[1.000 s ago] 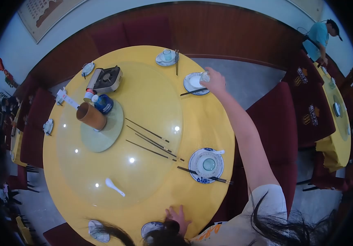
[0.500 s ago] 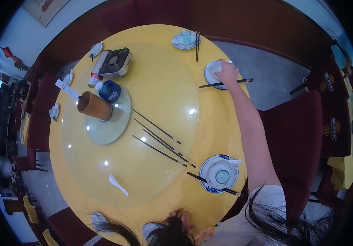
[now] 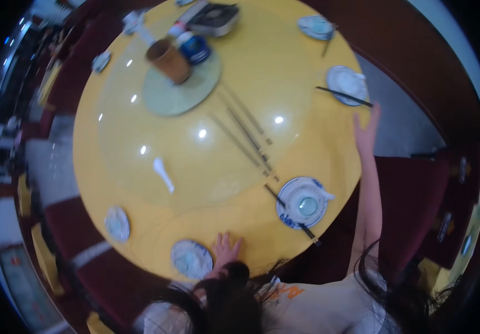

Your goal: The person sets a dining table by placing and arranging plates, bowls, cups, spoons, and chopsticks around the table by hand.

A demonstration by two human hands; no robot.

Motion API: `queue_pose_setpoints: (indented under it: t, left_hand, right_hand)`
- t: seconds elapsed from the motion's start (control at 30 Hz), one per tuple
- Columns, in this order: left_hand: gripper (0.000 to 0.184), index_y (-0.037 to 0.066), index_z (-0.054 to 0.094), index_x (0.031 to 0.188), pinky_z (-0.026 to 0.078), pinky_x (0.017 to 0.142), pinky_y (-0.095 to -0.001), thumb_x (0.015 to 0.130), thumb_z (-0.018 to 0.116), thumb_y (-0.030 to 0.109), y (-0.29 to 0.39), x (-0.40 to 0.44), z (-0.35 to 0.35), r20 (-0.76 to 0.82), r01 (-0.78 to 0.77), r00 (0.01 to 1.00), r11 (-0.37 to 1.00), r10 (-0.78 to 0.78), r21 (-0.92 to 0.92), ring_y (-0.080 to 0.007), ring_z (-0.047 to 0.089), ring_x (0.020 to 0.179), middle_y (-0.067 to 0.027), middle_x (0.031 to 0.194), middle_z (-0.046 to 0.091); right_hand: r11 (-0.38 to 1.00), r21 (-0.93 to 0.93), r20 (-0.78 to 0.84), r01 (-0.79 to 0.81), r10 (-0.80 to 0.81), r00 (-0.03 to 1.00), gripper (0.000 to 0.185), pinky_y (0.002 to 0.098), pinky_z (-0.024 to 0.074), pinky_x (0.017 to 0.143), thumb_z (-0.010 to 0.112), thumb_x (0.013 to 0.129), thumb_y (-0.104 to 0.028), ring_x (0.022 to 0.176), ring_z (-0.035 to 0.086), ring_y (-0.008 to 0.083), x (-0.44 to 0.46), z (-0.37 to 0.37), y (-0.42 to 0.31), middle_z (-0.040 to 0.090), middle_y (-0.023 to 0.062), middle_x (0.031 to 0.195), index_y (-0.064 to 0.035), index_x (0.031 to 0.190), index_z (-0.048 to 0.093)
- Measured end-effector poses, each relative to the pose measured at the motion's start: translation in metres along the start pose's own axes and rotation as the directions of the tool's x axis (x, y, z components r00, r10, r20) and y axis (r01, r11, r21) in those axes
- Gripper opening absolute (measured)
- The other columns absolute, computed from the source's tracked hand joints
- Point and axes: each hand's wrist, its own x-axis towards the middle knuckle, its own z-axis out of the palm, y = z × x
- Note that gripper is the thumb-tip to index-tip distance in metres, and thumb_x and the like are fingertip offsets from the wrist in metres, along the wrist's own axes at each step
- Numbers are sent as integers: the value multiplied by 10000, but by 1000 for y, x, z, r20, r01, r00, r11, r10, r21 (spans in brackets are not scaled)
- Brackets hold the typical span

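My right hand (image 3: 367, 131) is at the table's right edge, thumb and fingers apart, holding nothing I can see. Its fingertips come close to the end of the black chopsticks (image 3: 334, 92), which lie across a plate stacked with white tableware (image 3: 347, 78); contact cannot be told. Fingers spread, my left hand (image 3: 226, 249) rests on the near tabletop beside a blue-rimmed plate setting (image 3: 187, 260). Between the hands is a blue-patterned plate (image 3: 284, 216) with a bowl, a pale green cup (image 3: 307, 206), a white spoon and black chopsticks (image 3: 307, 231) across it.
Several loose chopsticks (image 3: 245, 133) and a white spoon (image 3: 163, 175) lie on the yellow round table (image 3: 240, 222). Farther back stand a brown cup-shaped holder (image 3: 169, 61), a blue bottle (image 3: 196, 49) and a portable stove (image 3: 215, 19). Dark red chairs (image 3: 412, 189) surround the table.
My right hand has left the bowl on the far right plate and drawn back towards me. The view has shifted, bringing my left hand and the near plates into fuller sight.
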Motion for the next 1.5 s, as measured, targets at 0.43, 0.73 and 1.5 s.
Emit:
queue_pose_setpoints:
  t: [0.43, 0.73, 1.5]
  left_hand:
    - [517, 90, 461, 1166, 325, 958, -467, 694, 662, 158, -48, -53, -67, -199, -232, 965, 913, 172, -337, -400, 301, 1203, -196, 1225, 385]
    - [387, 78, 507, 1098, 308, 975, -452, 736, 627, 142, -171, -153, -86, -450, -294, 890, 843, 70, -451, -396, 326, 1186, -166, 1213, 407]
    - [319, 29, 507, 1078, 372, 896, -400, 782, 581, 121, -365, -187, -87, -589, -211, 808, 940, 15, -267, -343, 445, 1057, -177, 1121, 472]
  right_hand:
    - [822, 336, 199, -460, 416, 887, 470, 324, 307, 978, 490, 878, -122, 1219, 348, 226, -245, -91, -162, 345, 177, 1319, 19, 1293, 319]
    - [961, 265, 563, 82, -223, 796, 426, 368, 422, 847, 625, 778, -277, 981, 536, 299, -274, 104, -346, 567, 180, 1026, 5, 1082, 531]
    - [877, 49, 747, -479, 285, 600, 210, 231, 464, 486, 677, 742, -182, 529, 548, 96, -334, 93, -388, 586, 44, 644, 7, 791, 600]
